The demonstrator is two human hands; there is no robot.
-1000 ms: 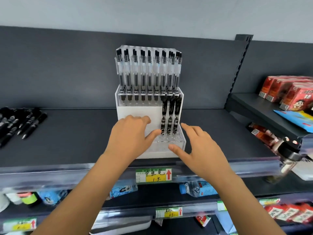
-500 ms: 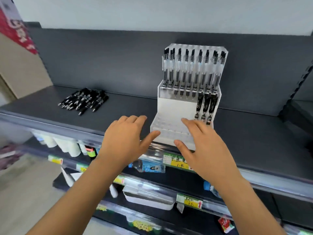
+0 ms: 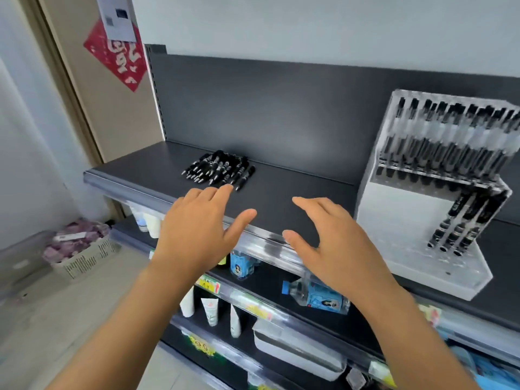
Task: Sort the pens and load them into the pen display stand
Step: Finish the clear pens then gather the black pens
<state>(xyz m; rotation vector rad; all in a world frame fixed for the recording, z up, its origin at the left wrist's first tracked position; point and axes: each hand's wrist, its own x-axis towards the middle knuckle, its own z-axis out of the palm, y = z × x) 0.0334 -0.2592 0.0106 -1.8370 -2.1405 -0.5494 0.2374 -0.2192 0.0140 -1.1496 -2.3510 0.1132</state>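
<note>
Left hand point(image 3: 197, 229), right hand point(image 3: 334, 243) spread, empty; loose pens point(image 3: 221, 170) beyond.

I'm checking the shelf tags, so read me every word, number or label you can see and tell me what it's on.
"9.9": yellow price tag on the lower shelf rail, slightly blurred.
Red paper sign at upper left: white characters, too blurred to read.
Loose pens, water bottle label, middle-shelf price tag, basket print: too small or blurred.

Pretty clearly a small shop: dark metal shelf point(image 3: 281, 198) with a clear price rail point(image 3: 264, 243) along its front edge, yellow price tags point(image 3: 208, 285) on the tier below, bottled water point(image 3: 318, 295) and tubes point(image 3: 209, 309) stocked there, plus a pen display stand point(image 3: 394, 220) toward the right end.
</note>
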